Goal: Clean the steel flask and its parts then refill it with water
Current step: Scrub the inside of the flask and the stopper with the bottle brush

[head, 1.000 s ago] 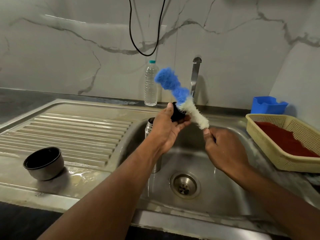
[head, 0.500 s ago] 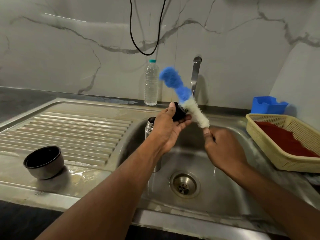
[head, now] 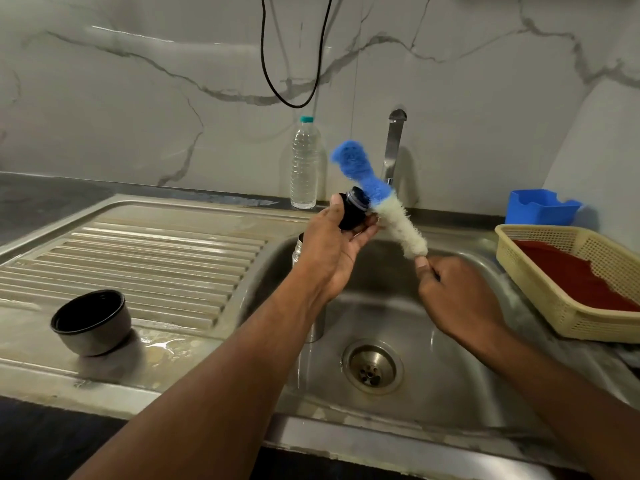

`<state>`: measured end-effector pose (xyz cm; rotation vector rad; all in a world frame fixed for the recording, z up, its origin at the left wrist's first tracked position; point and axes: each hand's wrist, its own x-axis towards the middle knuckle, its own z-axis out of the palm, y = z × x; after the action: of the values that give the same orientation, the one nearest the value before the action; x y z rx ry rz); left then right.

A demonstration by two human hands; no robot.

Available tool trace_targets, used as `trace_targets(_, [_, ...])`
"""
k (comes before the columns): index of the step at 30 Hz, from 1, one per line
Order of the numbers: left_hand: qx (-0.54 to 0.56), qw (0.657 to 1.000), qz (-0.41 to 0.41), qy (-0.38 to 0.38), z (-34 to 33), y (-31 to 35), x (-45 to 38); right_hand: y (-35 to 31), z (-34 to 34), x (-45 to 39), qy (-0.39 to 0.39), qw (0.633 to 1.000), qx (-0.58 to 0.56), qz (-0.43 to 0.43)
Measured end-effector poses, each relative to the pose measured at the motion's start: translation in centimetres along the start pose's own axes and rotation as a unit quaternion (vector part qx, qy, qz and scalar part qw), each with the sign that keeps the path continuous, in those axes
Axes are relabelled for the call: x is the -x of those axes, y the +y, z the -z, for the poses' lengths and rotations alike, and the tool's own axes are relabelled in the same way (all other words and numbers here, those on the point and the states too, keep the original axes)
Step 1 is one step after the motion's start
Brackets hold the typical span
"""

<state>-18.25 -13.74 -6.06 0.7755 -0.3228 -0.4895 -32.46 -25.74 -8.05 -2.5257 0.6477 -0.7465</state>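
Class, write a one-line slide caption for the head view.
Left hand holds black stopper; right hand scrubs it with bottle brush.

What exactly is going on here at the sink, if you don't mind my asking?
A person is washing flask parts over the sink. The left hand holds a small black stopper, while the right hand grips the handle of a blue-and-white bottle brush and works its bristles against it. The steel flask stands in the basin behind the left arm, and its cup lid sits on the wet drainboard. The tap shows no running water.
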Motion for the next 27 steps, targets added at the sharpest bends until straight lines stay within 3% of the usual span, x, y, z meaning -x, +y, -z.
trace_targets(3, [-0.022,1.0,-0.008,-0.003,0.2,-0.1,-0.2,0.1,-0.2,-0.1,0.024,0.999,0.014,0.036])
trace_targets(8, [-0.094,0.995,-0.001,-0.019,-0.1,-0.8,0.1,0.4,-0.4,-0.4,0.02,1.0,-0.01,0.004])
trace_targets(11, [-0.088,0.996,-0.003,-0.017,-0.5,-0.7,0.1,0.6,-0.3,-0.6,0.027,0.999,-0.015,0.009])
trace_targets(15, [-0.07,0.997,-0.015,0.0,0.0,-0.5,0.1,0.6,-0.6,-0.6,-0.022,0.999,-0.046,-0.017])
trace_targets(19, [-0.062,0.998,-0.019,-0.01,-0.1,-0.6,0.0,0.2,-0.5,-0.3,0.019,0.998,-0.043,0.034])
trace_targets(23, [-0.08,0.996,-0.011,-0.022,-0.5,-1.0,0.4,0.6,-0.2,-0.6,0.002,0.997,-0.073,-0.018])
trace_targets(27, [-0.063,0.998,-0.007,-0.029,-0.3,-1.1,0.2,0.5,-0.4,-0.8,0.023,0.997,-0.067,0.022])
